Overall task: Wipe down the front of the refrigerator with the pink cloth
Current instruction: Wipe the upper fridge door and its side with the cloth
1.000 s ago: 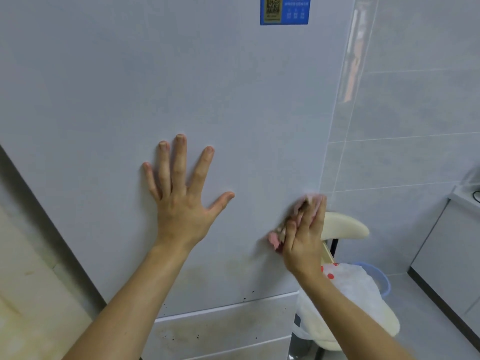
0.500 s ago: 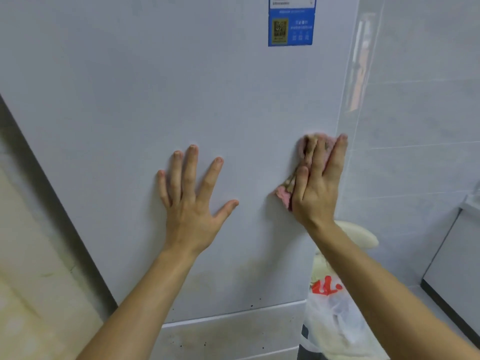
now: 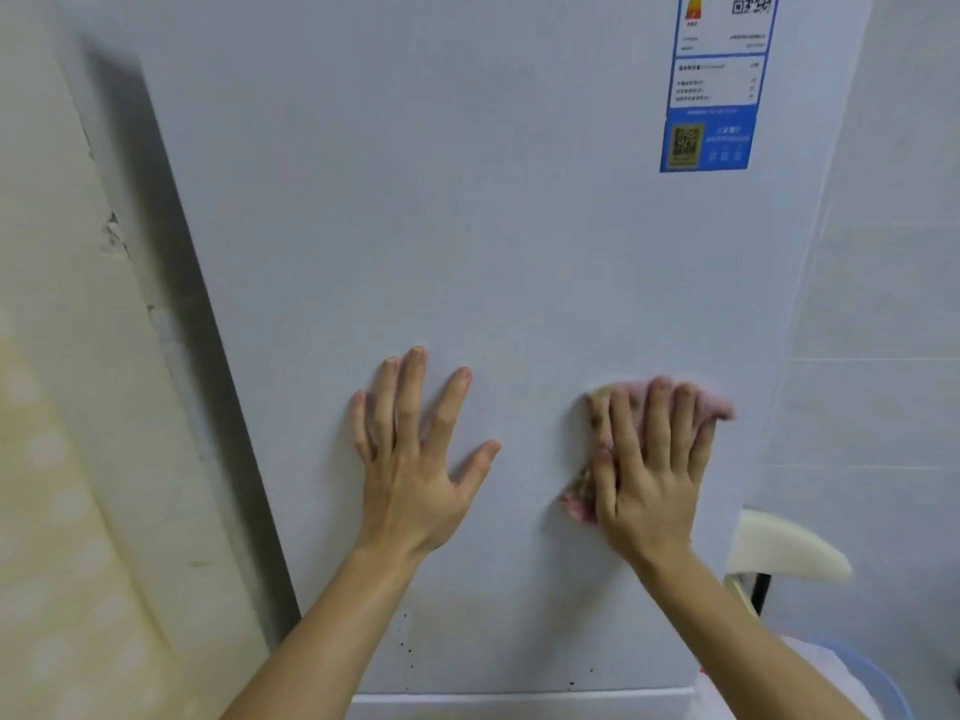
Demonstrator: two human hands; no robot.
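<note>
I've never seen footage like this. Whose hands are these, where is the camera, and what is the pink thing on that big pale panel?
There is no machine here: these are a person's two bare hands, filmed by one wide-angle camera worn on their head, looking forward and down. That is why both forearms reach in from the bottom of the picture.

The pale panel is the refrigerator door, seen from close up. The left hand lies flat on it with fingers spread and holds nothing. The right hand presses the pink cloth against the door with straight fingers; the cloth shows brownish stains.

A blue and white label is stuck near the door's upper right. Small dark specks dot the door near its lower edge. A yellowish wall stands to the left.
</note>
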